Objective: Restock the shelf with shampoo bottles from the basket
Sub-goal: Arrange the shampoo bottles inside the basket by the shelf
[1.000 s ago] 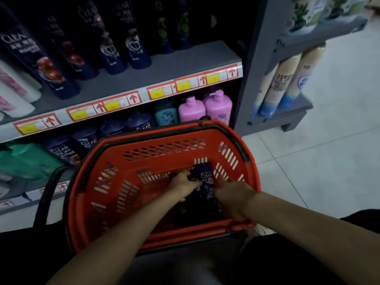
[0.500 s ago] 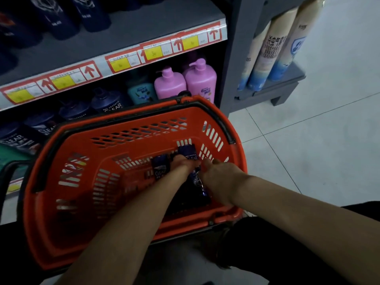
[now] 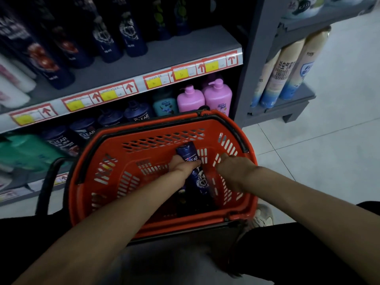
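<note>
My left hand [image 3: 184, 164] is grasping a dark shampoo bottle [image 3: 193, 165] inside the red basket [image 3: 148, 140]. My right hand [image 3: 234, 169] is near its right wall; I cannot tell its grip.

Open shelf front [image 3: 185, 48] above price strip [image 3: 127, 87], basket rim [image 3: 164, 122] and black handle [image 3: 232, 128] in between

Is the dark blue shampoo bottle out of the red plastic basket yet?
No. Dark blue shampoo bottle lies inside red plastic basket, left hand on it.

dim | brighter right floor | dark shelves | soft blur | edges bowed
</note>
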Demonstrator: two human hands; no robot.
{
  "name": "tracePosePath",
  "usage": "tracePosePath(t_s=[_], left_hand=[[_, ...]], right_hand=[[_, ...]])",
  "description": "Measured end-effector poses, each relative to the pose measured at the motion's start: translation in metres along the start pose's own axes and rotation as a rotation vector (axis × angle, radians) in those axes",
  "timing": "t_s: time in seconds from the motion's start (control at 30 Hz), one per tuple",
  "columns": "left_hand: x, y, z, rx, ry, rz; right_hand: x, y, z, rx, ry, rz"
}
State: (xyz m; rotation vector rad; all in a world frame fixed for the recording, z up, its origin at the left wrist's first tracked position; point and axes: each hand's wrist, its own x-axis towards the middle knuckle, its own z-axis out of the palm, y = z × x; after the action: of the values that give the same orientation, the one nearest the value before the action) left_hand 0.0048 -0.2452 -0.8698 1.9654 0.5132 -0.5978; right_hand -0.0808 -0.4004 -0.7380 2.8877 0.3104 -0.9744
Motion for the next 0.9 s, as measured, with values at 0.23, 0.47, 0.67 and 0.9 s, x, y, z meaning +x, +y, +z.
tracePosePath(t_s=[0.23, 0.47, 0.67, 0.9], left_hand=[[-0.07, 0.061, -0.095, -0.103, -0.031, 0.248], [-0.133, 0.096, -0.17, -0.233, -0.019, 0.339], [-0.133, 0.092, -0.188, -0.496, 0.069, 0.231], [-0.12, 0.103, -0.183, -0.519, 0.106, 0.188]], right_hand=[[0.004, -0.029, -0.062, 0.15, 0.151, 0.02], [0.008, -0.071, -0.105, 0.523, 0.302, -0.103], [0.024, -0.104, -0.109, 0.583, 0.389, -0.136], [0.044, -0.114, -0.105, 0.584, 0.591, -0.085]])
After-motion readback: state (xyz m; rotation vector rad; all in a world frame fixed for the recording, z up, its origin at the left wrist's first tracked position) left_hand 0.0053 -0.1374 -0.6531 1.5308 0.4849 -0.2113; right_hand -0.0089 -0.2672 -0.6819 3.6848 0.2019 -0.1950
